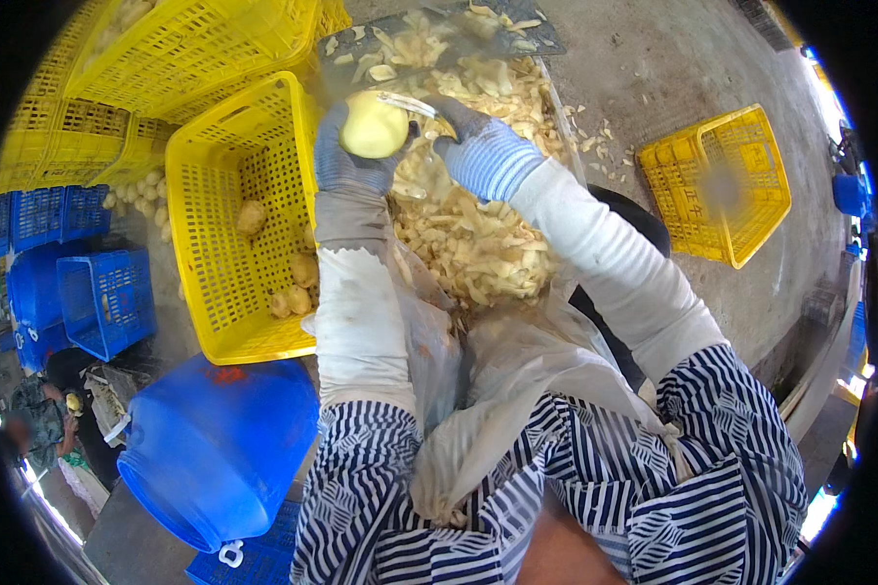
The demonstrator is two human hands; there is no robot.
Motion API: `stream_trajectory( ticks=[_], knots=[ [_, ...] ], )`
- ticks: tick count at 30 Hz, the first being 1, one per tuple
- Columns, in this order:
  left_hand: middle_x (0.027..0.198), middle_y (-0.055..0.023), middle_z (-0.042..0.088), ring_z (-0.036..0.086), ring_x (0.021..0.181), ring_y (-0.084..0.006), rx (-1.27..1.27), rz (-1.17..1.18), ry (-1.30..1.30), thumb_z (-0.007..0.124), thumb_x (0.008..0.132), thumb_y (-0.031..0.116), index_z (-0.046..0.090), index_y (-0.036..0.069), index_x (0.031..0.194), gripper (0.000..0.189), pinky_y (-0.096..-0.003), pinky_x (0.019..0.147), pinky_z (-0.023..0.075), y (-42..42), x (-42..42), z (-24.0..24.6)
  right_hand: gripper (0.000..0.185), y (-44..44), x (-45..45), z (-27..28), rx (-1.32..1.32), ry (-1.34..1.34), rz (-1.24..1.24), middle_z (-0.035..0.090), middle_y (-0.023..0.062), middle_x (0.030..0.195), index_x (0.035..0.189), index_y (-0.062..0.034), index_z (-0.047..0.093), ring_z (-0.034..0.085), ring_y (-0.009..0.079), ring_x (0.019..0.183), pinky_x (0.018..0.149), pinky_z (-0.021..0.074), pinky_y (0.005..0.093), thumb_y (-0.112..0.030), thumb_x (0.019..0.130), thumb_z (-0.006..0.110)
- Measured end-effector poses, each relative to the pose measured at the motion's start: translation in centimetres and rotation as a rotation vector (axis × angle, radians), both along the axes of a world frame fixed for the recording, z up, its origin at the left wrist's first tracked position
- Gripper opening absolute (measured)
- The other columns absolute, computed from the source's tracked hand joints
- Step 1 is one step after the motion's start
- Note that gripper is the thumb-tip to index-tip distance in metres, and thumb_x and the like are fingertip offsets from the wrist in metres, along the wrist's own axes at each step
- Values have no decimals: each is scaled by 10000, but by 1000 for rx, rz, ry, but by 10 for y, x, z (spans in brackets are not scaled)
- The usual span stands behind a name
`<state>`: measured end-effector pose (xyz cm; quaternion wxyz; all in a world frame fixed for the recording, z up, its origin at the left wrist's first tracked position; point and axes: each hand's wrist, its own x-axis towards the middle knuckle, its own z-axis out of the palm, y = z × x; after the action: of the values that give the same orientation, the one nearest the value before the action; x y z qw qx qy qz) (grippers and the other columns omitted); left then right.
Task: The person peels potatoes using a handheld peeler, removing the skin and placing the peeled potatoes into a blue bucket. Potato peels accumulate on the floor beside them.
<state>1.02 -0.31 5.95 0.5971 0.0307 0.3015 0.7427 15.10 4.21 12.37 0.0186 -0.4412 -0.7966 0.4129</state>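
Note:
My left hand (355, 164), in a grey-blue knit glove, is closed around a pale yellow peeled potato (374, 126) at the top middle. From the right, my right hand (486, 150), gloved in blue and white, grips a peeler (410, 104) whose metal end lies against or just over the potato's upper right side. Below both hands a heap of potato peelings (475, 241) fills a long container. Several unpeeled potatoes (304, 270) lie in the yellow plastic crate (245, 322) to the left of my left forearm.
Stacked yellow crates (190, 55) stand at the upper left, with potatoes (143, 194) on the floor below. A blue plastic barrel (223, 439) lies at the lower left. Another yellow crate (666, 186) is on the floor at right. A co-worker (40, 420) holds a potato at the far left.

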Motion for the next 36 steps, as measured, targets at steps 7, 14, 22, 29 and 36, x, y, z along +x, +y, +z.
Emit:
stream_trajectory(
  ticks=[7, 14, 22, 29, 36],
  knots=[
    [1039, -161, 493, 474, 985, -285, 678, -272, -344, 405, 815, 414, 450, 17, 1052, 464, -442, 828, 411, 20, -16, -75, 418, -20, -9, -13, -66, 1, -117, 579, 228, 782, 1230, -91, 302, 598, 293, 654, 592, 493, 374, -103, 822, 392],
    [873, -169, 541, 551, 741, -310, 60, 208, -150, 455, 735, 468, 463, 18, 996, 520, -425, 590, 507, 14, -17, -61, 454, -43, 5, -36, -21, 103, -59, 569, 202, 821, 1233, -83, 301, 582, 262, 607, 557, 493, 343, -91, 798, 430],
    [923, -163, 536, 535, 789, -297, -112, 312, -114, 418, 766, 465, 466, 33, 1019, 503, -431, 693, 476, 10, -18, -64, 487, -55, -4, -55, 67, 85, 46, 568, 229, 797, 1254, -120, 289, 592, 307, 642, 588, 485, 380, -87, 789, 428],
    [1050, -154, 489, 495, 917, -304, -80, 206, -239, 385, 819, 377, 437, 32, 1084, 439, -439, 755, 453, 10, 5, -10, 498, 3, -10, 5, -260, 62, -141, 519, 217, 1042, 1274, -121, 274, 559, 218, 520, 494, 509, 316, -112, 798, 421],
    [930, -135, 541, 540, 779, -305, -126, 373, -235, 413, 798, 419, 464, 52, 1022, 434, -465, 655, 477, 13, -9, -39, 448, -52, 11, -56, 76, 136, 50, 558, 183, 847, 1238, -118, 320, 567, 227, 579, 548, 495, 313, -114, 803, 426]
  ],
)
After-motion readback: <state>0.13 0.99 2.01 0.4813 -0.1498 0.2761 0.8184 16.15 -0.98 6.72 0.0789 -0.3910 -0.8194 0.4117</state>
